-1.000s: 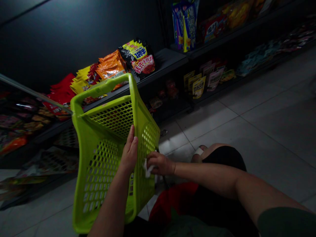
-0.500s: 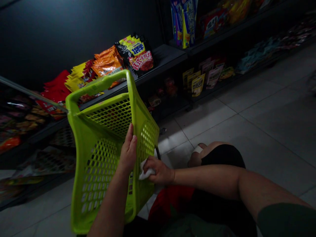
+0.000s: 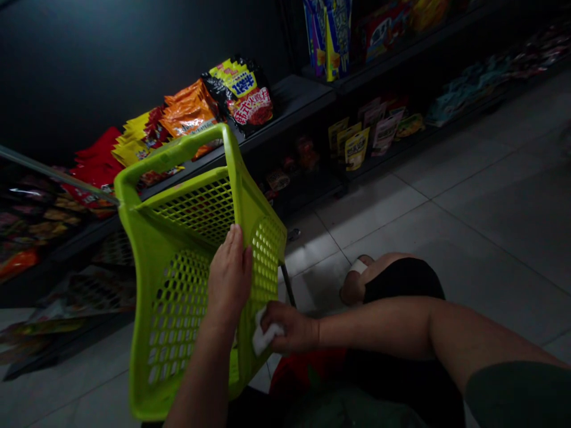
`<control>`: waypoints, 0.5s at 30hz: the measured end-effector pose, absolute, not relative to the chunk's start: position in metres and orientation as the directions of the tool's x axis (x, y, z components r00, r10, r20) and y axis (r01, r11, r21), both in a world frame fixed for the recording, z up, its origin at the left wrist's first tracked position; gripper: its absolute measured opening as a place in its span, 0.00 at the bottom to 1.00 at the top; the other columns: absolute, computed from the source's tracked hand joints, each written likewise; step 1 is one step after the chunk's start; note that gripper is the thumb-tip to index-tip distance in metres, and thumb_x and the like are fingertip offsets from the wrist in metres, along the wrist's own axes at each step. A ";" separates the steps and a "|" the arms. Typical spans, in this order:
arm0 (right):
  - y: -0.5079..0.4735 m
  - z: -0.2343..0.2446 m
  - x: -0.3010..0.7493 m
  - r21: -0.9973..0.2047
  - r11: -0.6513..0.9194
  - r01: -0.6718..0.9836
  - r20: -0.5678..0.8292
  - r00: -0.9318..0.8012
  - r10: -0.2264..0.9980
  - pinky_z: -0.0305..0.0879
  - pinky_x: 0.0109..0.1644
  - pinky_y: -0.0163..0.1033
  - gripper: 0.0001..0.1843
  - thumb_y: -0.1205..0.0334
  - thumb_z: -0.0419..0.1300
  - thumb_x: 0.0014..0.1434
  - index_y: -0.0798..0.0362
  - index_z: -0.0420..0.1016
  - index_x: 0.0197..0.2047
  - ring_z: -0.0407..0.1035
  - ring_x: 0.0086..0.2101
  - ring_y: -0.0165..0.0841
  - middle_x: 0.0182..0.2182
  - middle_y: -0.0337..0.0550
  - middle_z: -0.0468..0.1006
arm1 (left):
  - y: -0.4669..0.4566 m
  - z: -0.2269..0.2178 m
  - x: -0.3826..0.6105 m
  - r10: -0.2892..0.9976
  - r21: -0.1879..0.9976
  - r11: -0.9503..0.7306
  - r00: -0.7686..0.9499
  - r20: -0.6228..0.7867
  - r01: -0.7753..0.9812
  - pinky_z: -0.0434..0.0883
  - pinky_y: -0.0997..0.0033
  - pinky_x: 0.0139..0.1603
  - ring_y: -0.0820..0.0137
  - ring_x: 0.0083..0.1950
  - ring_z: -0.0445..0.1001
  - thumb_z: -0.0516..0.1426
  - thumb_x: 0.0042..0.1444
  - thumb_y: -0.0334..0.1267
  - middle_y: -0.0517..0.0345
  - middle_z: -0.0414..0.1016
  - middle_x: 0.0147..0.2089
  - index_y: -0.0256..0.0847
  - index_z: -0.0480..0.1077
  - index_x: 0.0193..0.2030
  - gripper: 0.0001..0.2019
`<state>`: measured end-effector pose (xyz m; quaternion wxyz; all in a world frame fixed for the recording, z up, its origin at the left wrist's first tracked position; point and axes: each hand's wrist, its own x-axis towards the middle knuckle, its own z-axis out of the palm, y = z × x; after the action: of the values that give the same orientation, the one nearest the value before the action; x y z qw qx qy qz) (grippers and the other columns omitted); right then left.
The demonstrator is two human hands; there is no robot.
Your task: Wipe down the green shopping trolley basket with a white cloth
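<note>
A lime-green plastic shopping basket (image 3: 243, 205) with grid-like side walls stands tilted in front of me. My left hand (image 3: 229, 276) grips the rim of its near right side, fingers on the inner face and thumb toward the outside. Bunched in my right hand (image 3: 289, 327) is a white cloth or tissue (image 3: 263, 334), pressed against the outer face of that same wall, low down. My fingers partly cover the cloth. The lower end of the basket is partly hidden behind my left forearm.
Behind the basket runs a dark shelf (image 3: 307, 98) with orange snack packets (image 3: 190, 113), black noodle packs (image 3: 247, 98) and red packets (image 3: 93, 160). Small yellow pouches (image 3: 357, 148) stand on the lower level. A metal rod (image 3: 57, 172) meets the basket's handle. Pale floor tiles (image 3: 401, 208) lie to the right.
My right hand with the cloth has slid slightly downward along the basket's outer wall. My left hand has turned, showing more of its back, still at the rim.
</note>
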<state>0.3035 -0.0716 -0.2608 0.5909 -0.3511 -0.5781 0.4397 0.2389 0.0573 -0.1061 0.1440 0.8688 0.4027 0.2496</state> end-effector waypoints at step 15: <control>-0.071 -0.271 0.298 -0.950 0.285 -0.127 0.291 -0.037 0.956 0.68 0.46 0.38 0.15 0.63 0.65 0.47 0.50 0.75 0.41 0.70 0.39 0.34 0.38 0.38 0.75 | 0.055 -0.116 0.241 0.869 0.761 -0.432 0.449 0.207 0.485 0.47 0.57 0.77 0.63 0.77 0.50 0.51 0.66 0.36 0.60 0.51 0.77 0.48 0.52 0.75 0.31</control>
<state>0.2978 -0.0706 -0.2708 0.5828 -0.3768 -0.5501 0.4645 0.2406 0.0554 -0.1157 0.3173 0.7899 0.4284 0.3030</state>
